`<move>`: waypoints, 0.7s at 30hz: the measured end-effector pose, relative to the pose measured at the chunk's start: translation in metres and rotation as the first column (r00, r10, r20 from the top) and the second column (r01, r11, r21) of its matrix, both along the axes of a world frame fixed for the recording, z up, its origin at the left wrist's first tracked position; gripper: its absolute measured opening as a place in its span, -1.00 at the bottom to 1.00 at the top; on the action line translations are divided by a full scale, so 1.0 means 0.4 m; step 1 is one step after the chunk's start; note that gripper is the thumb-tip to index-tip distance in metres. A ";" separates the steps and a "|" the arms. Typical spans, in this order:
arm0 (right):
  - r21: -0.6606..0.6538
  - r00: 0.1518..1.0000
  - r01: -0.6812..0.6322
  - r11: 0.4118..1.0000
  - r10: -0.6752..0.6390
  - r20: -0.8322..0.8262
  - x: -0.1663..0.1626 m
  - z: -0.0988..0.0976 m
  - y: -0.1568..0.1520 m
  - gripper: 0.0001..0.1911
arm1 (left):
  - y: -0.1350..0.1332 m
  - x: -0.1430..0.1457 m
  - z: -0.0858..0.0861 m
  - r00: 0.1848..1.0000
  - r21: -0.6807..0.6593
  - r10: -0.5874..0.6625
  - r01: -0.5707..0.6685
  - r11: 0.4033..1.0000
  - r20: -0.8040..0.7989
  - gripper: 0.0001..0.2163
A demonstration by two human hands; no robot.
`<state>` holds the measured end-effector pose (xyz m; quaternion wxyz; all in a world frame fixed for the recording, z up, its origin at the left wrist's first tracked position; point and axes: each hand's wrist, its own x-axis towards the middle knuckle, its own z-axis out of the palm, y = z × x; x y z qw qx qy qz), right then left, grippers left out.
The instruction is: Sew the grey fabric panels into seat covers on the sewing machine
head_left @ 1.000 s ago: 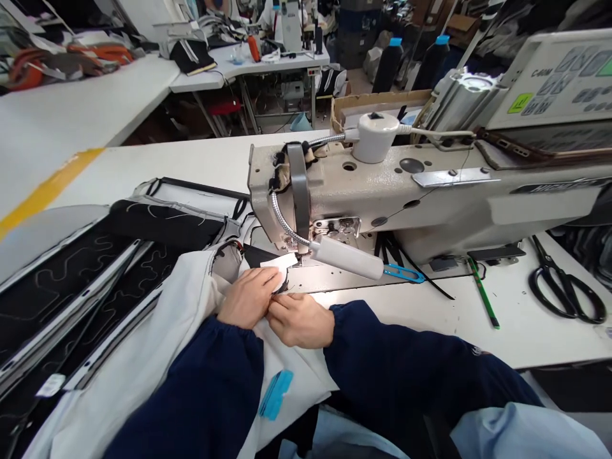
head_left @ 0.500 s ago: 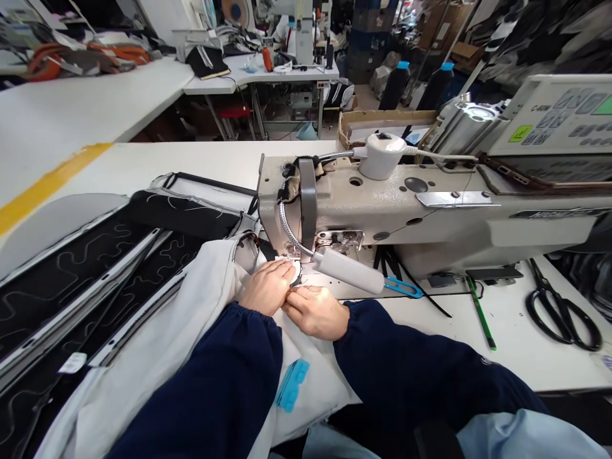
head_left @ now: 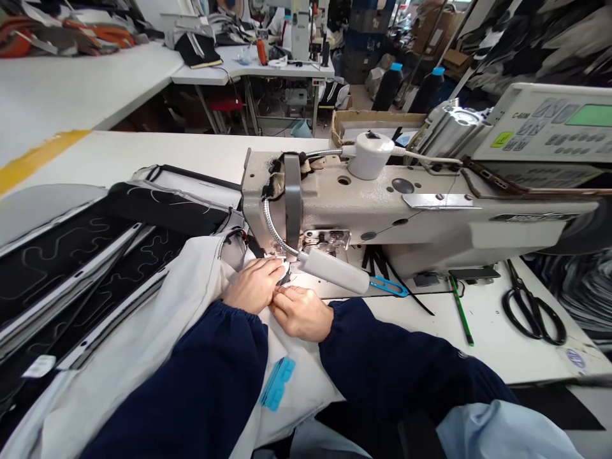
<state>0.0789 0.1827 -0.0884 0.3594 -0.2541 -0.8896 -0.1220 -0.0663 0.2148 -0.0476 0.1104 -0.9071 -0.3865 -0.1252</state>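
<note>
My left hand [head_left: 255,283] is at the needle end of the sewing machine [head_left: 325,197], its fingers closed together on the edge of a white fabric piece [head_left: 201,280]. Close against it, my right hand [head_left: 302,312] pinches the same fabric with thumb and forefinger; the fingertips are partly hidden. A small white part [head_left: 285,271] with a dark edge shows beyond my left fingers, near the presser foot. The fabric belongs to a large item with black, wavy-stitched panels [head_left: 115,255] spreading to the left. A light-blue clip-like piece [head_left: 278,384] lies on the fabric below my hands.
A lamp with a white handle [head_left: 337,270] hangs just right of my hands. On the table's right lie a green pencil [head_left: 461,312] and black scissors [head_left: 533,309]. The control panel [head_left: 554,121] stands behind them. An open cardboard box [head_left: 339,127] sits behind the machine.
The view has turned slightly right, so the scene sits further left in the picture. Both hands keep their hold near the needle, with little visible movement against the machine.
</note>
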 end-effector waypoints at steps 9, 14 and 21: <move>-0.151 0.997 0.059 0.987 -0.051 0.060 -0.008 -0.020 -0.021 -0.70 | -0.028 -0.005 0.015 0.995 0.058 -0.040 0.045 0.997 -0.092 -0.83; -0.208 0.988 0.074 0.975 -0.044 0.145 -0.008 -0.014 -0.014 -0.69 | -0.025 -0.002 0.019 0.991 0.031 -0.061 0.065 0.997 -0.117 -0.80; -0.125 0.975 0.057 0.991 -0.029 0.221 0.008 -0.006 0.009 -0.69 | 0.009 -0.005 0.010 1.000 -0.079 -0.027 0.025 0.997 -0.015 -0.74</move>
